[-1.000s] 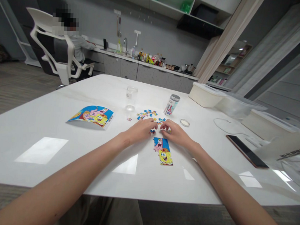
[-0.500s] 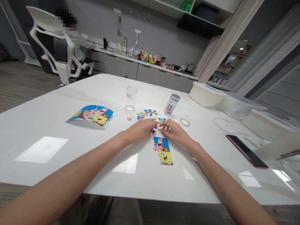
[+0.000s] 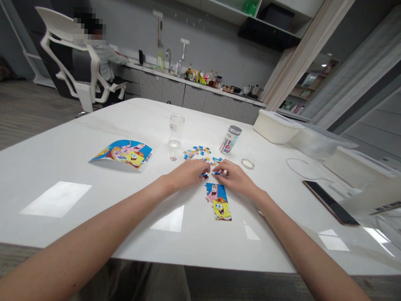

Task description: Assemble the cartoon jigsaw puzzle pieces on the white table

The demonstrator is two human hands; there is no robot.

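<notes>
A partly joined jigsaw puzzle (image 3: 219, 207) lies on the white table, showing a pink and a yellow cartoon figure on blue. Just beyond it, my left hand (image 3: 190, 172) is closed, its curled fingers at a dark blue and red puzzle piece (image 3: 205, 176). My right hand (image 3: 233, 174) pinches a small blue puzzle piece (image 3: 216, 173) between thumb and fingers, a short way from the left fingertips. Loose puzzle pieces (image 3: 198, 151) are scattered past both hands, partly hidden by them. A curved picture sheet (image 3: 124, 155) with the same figures rests to the left.
Behind the pieces stand a clear jar (image 3: 175, 131) and a printed can with a silver lid (image 3: 230, 140). A round lid (image 3: 248, 164) lies at right. Plastic bins (image 3: 275, 127), a cable and a dark phone (image 3: 330, 202) occupy the right side. A person sits at the far counter.
A blue puzzle piece now shows at my right fingertips. The left hand stays almost in place, and the joined puzzle has not moved.
</notes>
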